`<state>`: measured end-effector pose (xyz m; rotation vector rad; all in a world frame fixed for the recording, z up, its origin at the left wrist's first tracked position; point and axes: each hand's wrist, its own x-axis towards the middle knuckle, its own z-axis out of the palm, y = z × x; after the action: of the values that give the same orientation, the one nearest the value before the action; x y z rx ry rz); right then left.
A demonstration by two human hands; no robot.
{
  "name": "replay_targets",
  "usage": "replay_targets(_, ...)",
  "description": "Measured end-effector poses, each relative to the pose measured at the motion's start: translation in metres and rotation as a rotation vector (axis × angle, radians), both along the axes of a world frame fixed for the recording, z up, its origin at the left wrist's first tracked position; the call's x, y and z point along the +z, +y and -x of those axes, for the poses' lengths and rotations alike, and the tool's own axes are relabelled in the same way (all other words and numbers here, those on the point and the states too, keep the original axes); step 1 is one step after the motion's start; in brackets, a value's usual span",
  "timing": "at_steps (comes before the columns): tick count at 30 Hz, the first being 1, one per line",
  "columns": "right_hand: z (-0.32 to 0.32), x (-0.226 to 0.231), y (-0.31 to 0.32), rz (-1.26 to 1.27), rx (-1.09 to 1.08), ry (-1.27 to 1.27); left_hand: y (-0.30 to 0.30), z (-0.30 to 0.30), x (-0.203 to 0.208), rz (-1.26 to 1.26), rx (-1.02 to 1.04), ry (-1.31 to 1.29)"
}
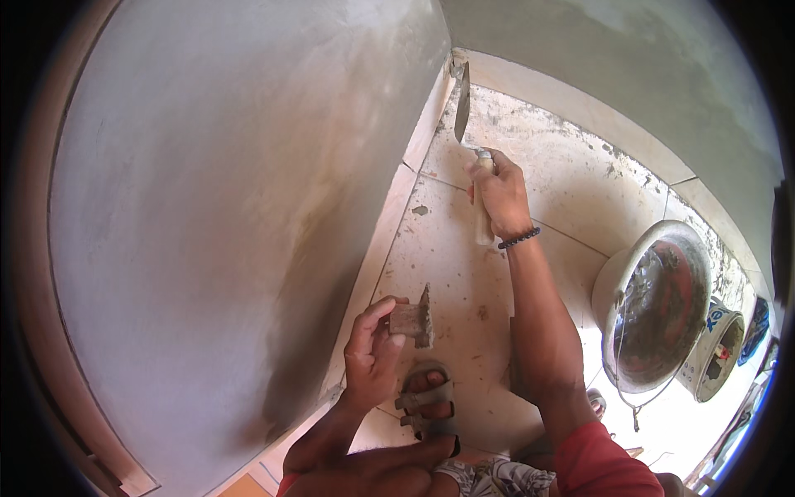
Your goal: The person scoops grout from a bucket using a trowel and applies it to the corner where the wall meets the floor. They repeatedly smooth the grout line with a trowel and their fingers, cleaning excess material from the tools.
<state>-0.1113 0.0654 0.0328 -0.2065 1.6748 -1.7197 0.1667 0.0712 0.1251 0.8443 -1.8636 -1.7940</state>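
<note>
My right hand [505,199] is wrapped around the pale handle of a trowel [463,112]. The narrow metal blade points away from me, its tip up at the corner where the two walls meet the floor. A small dab of grey material shows by the tip. Nearer to me, my left hand [370,356] grips a small float [410,321] by its blocky grip, with fingers and thumb on either side. This float looks caked with dried mortar, and its thin plate stands on edge, turned away from the palm. Both tools are apart from each other.
A smooth grey plastered wall [232,199] rises at the left, another wall [613,66] at the far right. Tile skirting edges the stained tile floor [571,178]. At right stand a large bucket [611,286] with wet residue and a smaller white bucket [702,364]. My sandalled foot [429,398] is below.
</note>
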Motion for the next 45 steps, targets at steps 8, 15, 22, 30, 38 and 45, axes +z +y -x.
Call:
replay_targets(8, 0.021, -0.003, -0.004, -0.019, 0.08, -0.157, 0.0, 0.0, -0.001, -0.009, -0.002, 0.004)
replay_targets(15, 0.032, -0.001, -0.021, 0.007, 0.103, -0.16, -0.001, -0.002, -0.001, -0.008, 0.007, -0.004)
replay_targets(22, 0.021, 0.015, -0.035, 0.023, 0.052, -0.126, -0.002, -0.004, -0.004, -0.013, 0.011, 0.006)
replay_targets(30, 0.021, 0.03, -0.022, -0.12, 0.091, 0.14, -0.002, -0.001, -0.002, -0.026, -0.019, 0.02)
replay_targets(38, 0.008, 0.017, 0.011, 0.082, 0.059, -0.231, 0.001, -0.004, -0.003, 0.001, -0.012, 0.013)
replay_targets(45, 0.028, -0.003, -0.001, 0.136, 0.098, -0.341, 0.002, -0.004, -0.002, -0.01, -0.008, 0.001)
